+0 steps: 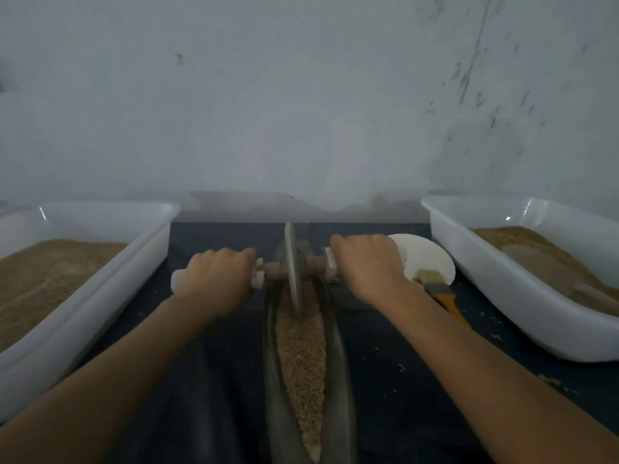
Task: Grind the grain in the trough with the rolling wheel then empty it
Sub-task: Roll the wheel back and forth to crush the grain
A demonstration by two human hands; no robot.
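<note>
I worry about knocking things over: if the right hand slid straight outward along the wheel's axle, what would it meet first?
The right hand would probably first meet the white disc lying just beyond it, with the brush beside it; depth is unclear. The right tray comes after.

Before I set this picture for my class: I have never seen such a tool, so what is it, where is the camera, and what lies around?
The camera sits on the person's head, looking down. A long trough holds grain. A rolling wheel stands in it on an axle. The left hand and right hand each hold one axle handle. On either side stand white tubs: left tub, right tub, both holding brown meal. Behind the right hand lie a white disc and a brush.
</note>
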